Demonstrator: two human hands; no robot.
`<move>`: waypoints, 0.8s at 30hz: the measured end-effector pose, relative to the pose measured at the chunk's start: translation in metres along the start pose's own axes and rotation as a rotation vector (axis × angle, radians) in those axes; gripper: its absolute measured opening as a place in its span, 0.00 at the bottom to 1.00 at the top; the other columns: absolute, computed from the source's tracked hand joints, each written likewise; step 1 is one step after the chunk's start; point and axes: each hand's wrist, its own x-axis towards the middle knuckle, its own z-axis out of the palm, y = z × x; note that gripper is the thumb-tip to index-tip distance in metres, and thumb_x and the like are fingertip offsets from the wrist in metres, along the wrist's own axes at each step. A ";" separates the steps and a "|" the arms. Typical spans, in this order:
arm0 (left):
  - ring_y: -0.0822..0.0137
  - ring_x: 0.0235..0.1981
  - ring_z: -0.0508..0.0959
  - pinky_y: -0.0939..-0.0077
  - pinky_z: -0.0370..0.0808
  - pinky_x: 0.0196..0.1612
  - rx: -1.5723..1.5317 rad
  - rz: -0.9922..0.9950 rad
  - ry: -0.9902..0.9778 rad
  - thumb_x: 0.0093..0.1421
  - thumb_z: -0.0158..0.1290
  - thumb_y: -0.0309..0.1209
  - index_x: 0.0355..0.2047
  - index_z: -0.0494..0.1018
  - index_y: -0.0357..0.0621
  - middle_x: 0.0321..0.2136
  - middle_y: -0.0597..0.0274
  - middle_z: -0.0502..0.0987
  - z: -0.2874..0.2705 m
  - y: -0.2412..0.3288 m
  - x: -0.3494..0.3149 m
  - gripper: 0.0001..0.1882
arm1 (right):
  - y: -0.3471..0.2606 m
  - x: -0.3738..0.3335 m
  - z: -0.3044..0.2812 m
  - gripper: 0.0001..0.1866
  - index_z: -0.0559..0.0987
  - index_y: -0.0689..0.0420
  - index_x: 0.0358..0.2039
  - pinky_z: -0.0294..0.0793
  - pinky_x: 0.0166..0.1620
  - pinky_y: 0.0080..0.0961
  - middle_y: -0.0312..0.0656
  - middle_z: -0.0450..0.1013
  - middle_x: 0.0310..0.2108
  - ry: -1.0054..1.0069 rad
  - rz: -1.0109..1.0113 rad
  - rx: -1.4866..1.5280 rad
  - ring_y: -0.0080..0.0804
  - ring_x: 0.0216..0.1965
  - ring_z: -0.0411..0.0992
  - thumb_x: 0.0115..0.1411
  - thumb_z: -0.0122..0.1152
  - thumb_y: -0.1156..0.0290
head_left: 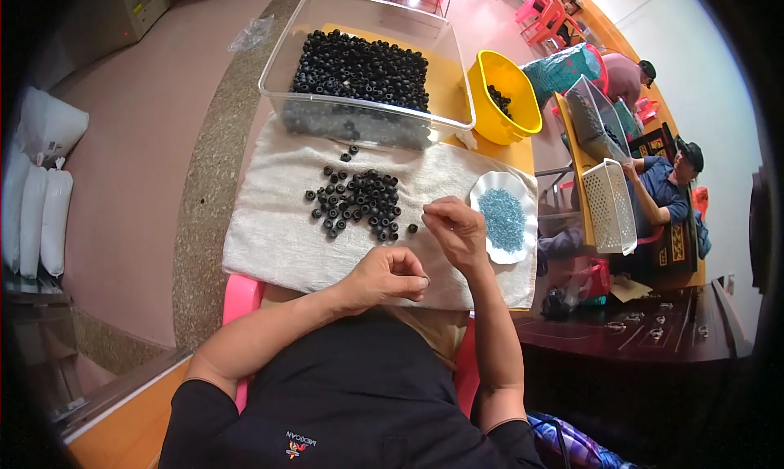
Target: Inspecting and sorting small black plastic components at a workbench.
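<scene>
The left hand [382,276] and right hand [459,231] are pinched narrow; contents cannot be told. Blue beads [501,219] lie in a dish [530,221] right of the right hand; black beads [380,204] lie beyond the left hand, on the towel [273,244].

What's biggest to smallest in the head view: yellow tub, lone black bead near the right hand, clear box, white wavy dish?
1. Clear box: biggest.
2. Yellow tub and white wavy dish: too alike to rank.
3. Lone black bead: smallest.
</scene>
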 end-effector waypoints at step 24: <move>0.70 0.31 0.81 0.75 0.80 0.39 -0.038 0.040 0.009 0.60 0.58 0.24 0.35 0.73 0.37 0.30 0.60 0.79 0.000 -0.001 0.001 0.06 | -0.016 -0.069 -0.021 0.03 0.80 0.67 0.31 0.82 0.38 0.27 0.43 0.73 0.32 -0.068 0.375 0.417 0.28 0.32 0.75 0.55 0.64 0.83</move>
